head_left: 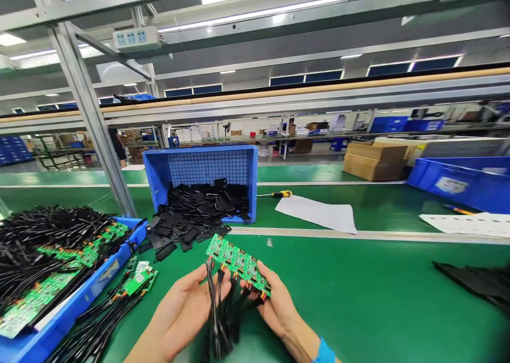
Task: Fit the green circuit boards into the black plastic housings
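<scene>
A green circuit board panel (239, 263) is held up over the green bench, tilted down to the right. Black cables (217, 320) hang from its lower edge by small red and yellow wires. My right hand (279, 302) grips the panel's right end, thumb on the face and fingers behind. At the left end, my left hand (185, 304) has its fingers around the cables and against the panel's lower edge, palm turned up. Left of my hands lie loose cabled boards (137, 280) on the bench.
A blue bin (149, 185) on its side spills black plastic pieces (199, 206). At left, a blue crate (115, 264) holds many cabled boards. Beyond are a screwdriver (282, 194), a white sheet (319, 214), a cardboard box (370, 161) and another blue bin (470, 185). Black parts (474, 283) sit at right.
</scene>
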Demonstrator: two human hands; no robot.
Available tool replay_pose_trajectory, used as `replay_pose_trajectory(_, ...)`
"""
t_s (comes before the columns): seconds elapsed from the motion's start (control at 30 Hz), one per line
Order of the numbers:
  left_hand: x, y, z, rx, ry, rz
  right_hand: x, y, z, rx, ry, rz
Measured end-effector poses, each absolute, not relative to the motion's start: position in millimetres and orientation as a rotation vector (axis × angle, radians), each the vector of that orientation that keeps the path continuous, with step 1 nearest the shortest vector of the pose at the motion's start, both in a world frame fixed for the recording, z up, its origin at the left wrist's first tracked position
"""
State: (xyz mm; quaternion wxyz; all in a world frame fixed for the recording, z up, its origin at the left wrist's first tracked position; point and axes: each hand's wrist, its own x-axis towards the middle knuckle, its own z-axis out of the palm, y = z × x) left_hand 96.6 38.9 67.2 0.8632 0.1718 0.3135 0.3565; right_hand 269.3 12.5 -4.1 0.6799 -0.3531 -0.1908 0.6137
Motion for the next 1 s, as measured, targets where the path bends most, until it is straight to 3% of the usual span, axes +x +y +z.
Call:
replay_pose_trajectory(0.27,96.3,74.8,33.9,0.522,0.764,0.523,281.5,20.6,-12.8,-0.936,-0.587,1.619)
replay_pose_trajectory(0.6,100.8,96.2,-19.8,0.943,0.782,0.587,284.9,34.6,-36.1,-1.028,-0.781,1.410)
replay_pose_trajectory(0.8,105.3,86.6,-21.1,1.048,0.825,0.736,275.8,41.0,-48.4,-1.235,-0.804,1.016)
replay_pose_trajectory(1.0,110.1,85.2,-22.3,1.053,0.801,0.777,274.6,39.8,-39.9,-1.128,-0.782,1.171)
